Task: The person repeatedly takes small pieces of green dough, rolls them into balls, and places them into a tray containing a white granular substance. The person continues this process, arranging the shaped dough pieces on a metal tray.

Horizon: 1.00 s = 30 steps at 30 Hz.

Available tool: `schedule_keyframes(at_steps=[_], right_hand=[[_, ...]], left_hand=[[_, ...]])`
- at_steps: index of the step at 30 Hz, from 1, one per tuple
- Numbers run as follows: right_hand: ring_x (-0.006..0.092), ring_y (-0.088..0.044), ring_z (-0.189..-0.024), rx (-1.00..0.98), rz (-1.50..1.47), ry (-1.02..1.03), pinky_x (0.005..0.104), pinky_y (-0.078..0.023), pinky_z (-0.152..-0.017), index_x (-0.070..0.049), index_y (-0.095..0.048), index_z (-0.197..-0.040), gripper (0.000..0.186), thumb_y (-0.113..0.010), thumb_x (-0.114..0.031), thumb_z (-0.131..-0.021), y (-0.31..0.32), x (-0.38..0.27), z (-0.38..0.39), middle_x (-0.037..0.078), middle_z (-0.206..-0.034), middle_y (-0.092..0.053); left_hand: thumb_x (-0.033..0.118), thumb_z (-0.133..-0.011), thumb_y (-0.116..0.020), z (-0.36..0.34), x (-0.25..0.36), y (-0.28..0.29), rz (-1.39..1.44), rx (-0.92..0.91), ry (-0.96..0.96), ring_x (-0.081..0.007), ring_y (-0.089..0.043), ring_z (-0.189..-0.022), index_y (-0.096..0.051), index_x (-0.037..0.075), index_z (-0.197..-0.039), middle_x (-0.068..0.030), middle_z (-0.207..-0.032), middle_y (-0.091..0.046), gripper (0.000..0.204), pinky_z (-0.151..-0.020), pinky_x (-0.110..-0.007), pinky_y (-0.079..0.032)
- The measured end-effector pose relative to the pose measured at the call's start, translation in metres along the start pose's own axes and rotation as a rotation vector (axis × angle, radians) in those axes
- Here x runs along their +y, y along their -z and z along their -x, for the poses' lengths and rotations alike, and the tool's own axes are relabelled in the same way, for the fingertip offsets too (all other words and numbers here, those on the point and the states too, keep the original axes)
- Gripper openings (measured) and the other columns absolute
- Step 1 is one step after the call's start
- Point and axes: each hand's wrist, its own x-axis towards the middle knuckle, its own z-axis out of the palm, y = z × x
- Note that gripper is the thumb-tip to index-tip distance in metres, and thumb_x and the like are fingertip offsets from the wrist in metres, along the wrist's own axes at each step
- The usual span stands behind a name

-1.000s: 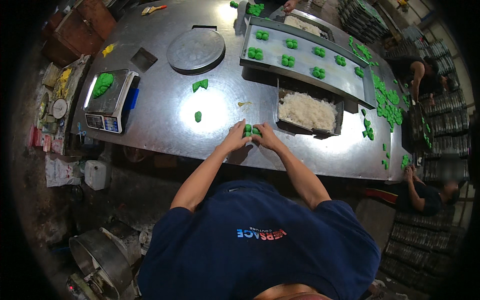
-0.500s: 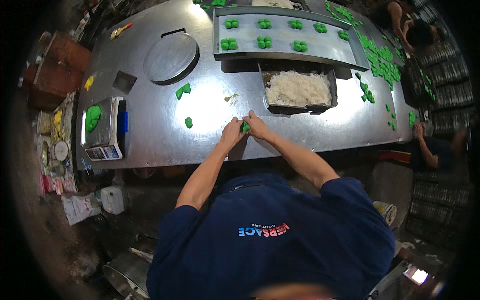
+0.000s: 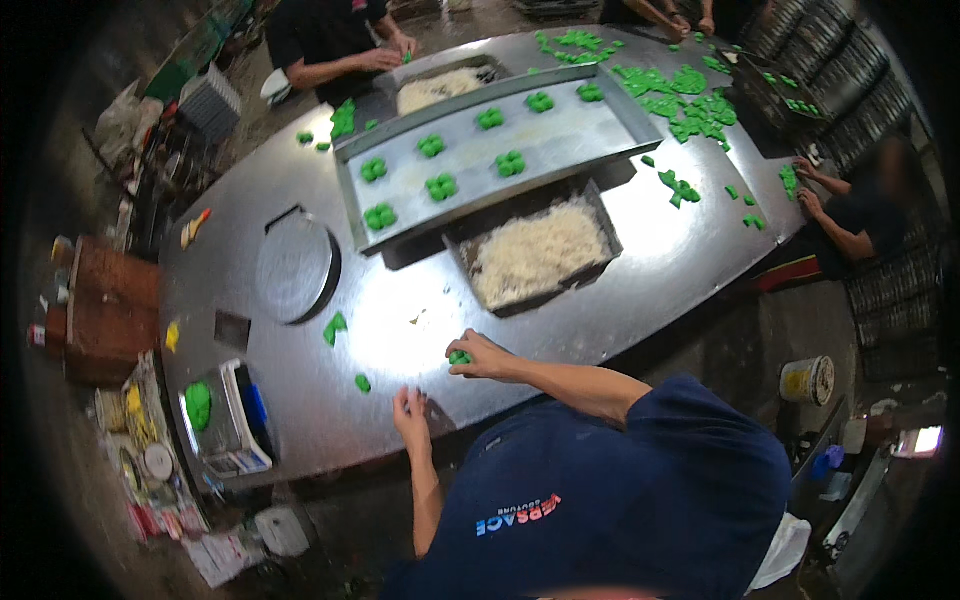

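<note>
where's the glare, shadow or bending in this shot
Head view: glare whitens the steel table beyond the left hand; head view: a dark shadow shows beneath the long metal tray; head view: table edges bow and the picture's corners go black.

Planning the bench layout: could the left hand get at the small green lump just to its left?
Probably yes: the left hand appears empty, and only bare tabletop shows between it and the small green lump.
</note>
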Motion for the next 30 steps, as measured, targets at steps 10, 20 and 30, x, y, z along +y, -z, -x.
schedule_keyframes(at_steps=[10,20,30], right_hand=[[0.0327,-0.052,-0.111,0.586,0.206,-0.048,0.0407,-0.042,-0.1,-0.016,-0.064,-0.117,0.046,-0.078,-0.042,-0.082,0.37,0.116,-0.083,0.015,-0.115,-0.059],[0.0475,-0.007,-0.15,0.665,0.67,-0.603,0.0752,-0.002,-0.11,-0.021,-0.016,-0.16,0.101,-0.046,-0.081,-0.084,0.428,0.223,-0.153,0.015,-0.165,-0.016],[0.0161,-0.058,-0.094,0.456,0.164,0.148,0.0308,-0.048,-0.087,-0.007,-0.065,-0.119,0.026,-0.065,-0.013,-0.094,0.193,0.057,-0.038,0.005,-0.103,-0.064]], left_hand=[[0.021,-0.104,-0.05,0.045,-0.027,-0.006,0.015,0.166,0.094,-0.0171,-0.063,-0.094,-0.054,-0.003,-0.132,-0.0117,-0.111,-0.067,0.037,-0.086,-0.03,-0.052],[0.017,-0.104,-0.044,0.031,0.024,0.016,-0.243,0.159,-0.006,-0.0135,-0.062,-0.076,-0.061,-0.001,-0.124,-0.0047,-0.074,-0.062,0.032,-0.074,-0.029,-0.05],[0.004,-0.087,-0.064,-0.115,-0.01,0.053,-0.93,0.309,-0.275,-0.0376,-0.05,-0.117,-0.058,0.006,-0.125,-0.0213,-0.12,-0.055,0.039,-0.098,-0.053,-0.041]])
